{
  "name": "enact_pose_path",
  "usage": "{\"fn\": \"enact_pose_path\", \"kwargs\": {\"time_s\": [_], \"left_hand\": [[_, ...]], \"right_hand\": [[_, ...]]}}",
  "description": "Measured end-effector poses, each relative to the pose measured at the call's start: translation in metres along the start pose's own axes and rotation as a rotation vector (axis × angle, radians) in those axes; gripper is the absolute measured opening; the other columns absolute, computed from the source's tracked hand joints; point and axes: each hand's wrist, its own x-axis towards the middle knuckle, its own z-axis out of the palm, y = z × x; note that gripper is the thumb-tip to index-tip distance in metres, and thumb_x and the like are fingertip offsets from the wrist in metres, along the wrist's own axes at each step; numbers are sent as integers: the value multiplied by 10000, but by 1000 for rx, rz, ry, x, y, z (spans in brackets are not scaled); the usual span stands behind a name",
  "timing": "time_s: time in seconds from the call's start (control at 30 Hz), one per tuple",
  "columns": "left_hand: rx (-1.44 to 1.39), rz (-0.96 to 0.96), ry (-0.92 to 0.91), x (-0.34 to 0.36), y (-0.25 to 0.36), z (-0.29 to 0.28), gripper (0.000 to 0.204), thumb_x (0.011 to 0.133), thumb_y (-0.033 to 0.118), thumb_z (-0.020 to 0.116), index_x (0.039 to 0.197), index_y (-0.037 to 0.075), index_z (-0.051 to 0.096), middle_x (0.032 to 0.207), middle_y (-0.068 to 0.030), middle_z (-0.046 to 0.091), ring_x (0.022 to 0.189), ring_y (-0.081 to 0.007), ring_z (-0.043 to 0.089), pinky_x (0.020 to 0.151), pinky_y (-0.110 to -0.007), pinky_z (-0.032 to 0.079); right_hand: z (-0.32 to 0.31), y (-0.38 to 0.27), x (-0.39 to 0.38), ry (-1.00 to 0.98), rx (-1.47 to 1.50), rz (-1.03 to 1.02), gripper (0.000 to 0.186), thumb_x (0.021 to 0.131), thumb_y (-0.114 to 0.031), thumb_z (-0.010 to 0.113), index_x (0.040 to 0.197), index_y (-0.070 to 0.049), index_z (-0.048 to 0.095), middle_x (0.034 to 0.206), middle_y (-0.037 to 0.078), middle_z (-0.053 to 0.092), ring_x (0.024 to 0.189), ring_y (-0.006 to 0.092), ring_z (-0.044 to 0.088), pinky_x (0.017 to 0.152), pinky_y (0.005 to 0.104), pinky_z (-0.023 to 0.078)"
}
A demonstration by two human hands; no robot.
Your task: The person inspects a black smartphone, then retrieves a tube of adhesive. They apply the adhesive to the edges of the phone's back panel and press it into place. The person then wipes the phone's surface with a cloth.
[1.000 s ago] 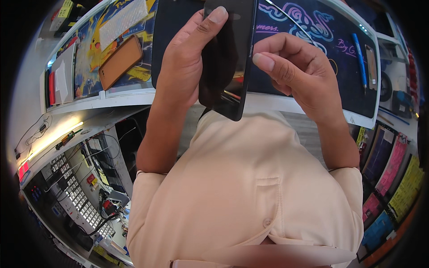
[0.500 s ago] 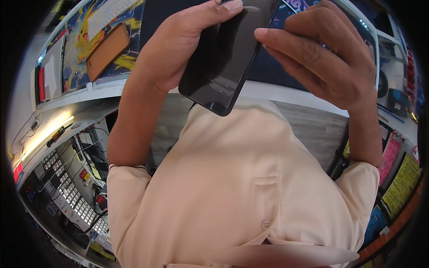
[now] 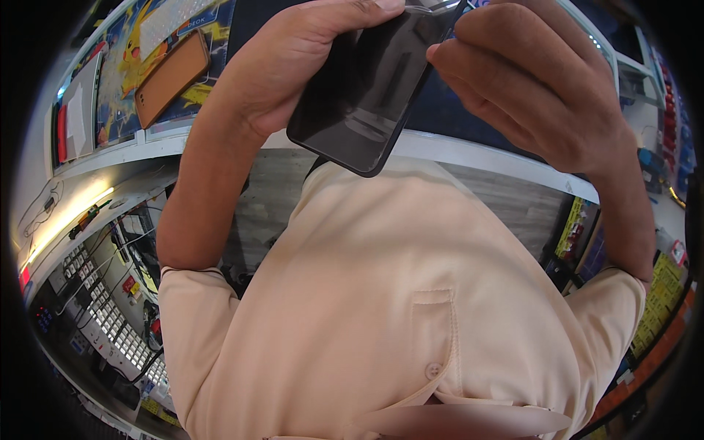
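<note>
The upper end of the dark phone (image 3: 367,95), toward twelve o'clock, runs off the top edge, and so do the fingertips of the left hand (image 3: 293,66) wrapped round it. The right hand (image 3: 543,88) at one o'clock is likewise cropped, so its grip on what looks like a thin clear film (image 3: 433,9) cannot be made out. The peach shirt (image 3: 381,315) hides everything below it. Small items on the shelves (image 3: 110,315) at eight o'clock are too tiny to identify.

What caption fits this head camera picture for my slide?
Left hand holds a dark phone while right hand touches its top edge.
</note>
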Motion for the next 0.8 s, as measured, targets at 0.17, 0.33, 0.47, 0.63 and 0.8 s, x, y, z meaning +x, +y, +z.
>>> {"fn": "enact_pose_path", "kwargs": {"time_s": [0.17,0.33,0.47,0.63,0.8], "left_hand": [[12,11,-100,2,2,3,305,1083,204,568,1319,14,603,1133,-51,711,985,-124,693,885,-258,553],[17,26,-36,-2,1,8,319,1083,210,565,1336,17,586,1138,-59,710,972,-124,694,877,-262,557],[-33,20,-86,-6,6,7,319,1079,217,578,1331,21,584,1124,-54,703,964,-120,690,877,-260,555],[-107,105,-57,-6,3,11,324,1079,250,584,1309,21,585,1099,-51,694,968,-115,677,876,-255,548],[78,306,258,4,-21,13,283,1044,319,639,1186,76,663,994,-16,709,811,-96,683,703,-267,561]], "right_hand": [[6,0,0,11,-44,65,243,701,-74,816,903,22,720,845,78,589,668,184,568,544,288,445],[-1,-9,-3,103,104,337,187,760,-33,860,913,-8,755,854,88,630,668,175,600,542,295,443],[-15,-13,-2,35,297,513,220,797,-4,853,990,-27,750,873,79,633,672,150,590,554,284,432],[-12,-33,-13,198,904,1173,251,925,-72,775,1141,-41,650,943,36,582,721,106,531,636,228,416],[9,-54,-32,386,1197,1410,321,1060,-216,634,1288,9,654,896,-35,579,722,31,461,634,170,374]]}}
